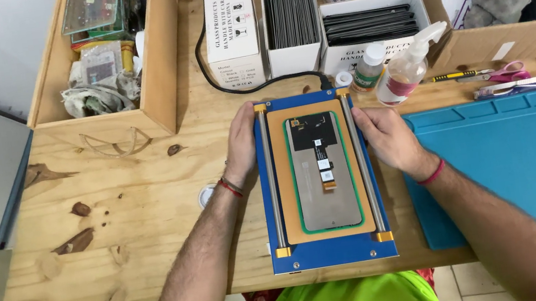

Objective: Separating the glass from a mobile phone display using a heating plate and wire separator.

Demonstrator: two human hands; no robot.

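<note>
Two hands frame the scene, taken here from largest item to smallest. The wooden bench [146, 222] carries a teal mat [525, 165] at right. The blue heating plate [333, 252] sits at the bench's near edge; I judge a sideways shove could slide it off or tug its black cable [231, 83]. My left hand [243, 143] lies flat, fingers together, on its left rail; my right hand [387, 135] grips the right rail likewise. The phone screen [322, 171] lies face down, centred, unclamped: a jolt could shift it. The spray bottle [409, 66] behind could tip.
</note>
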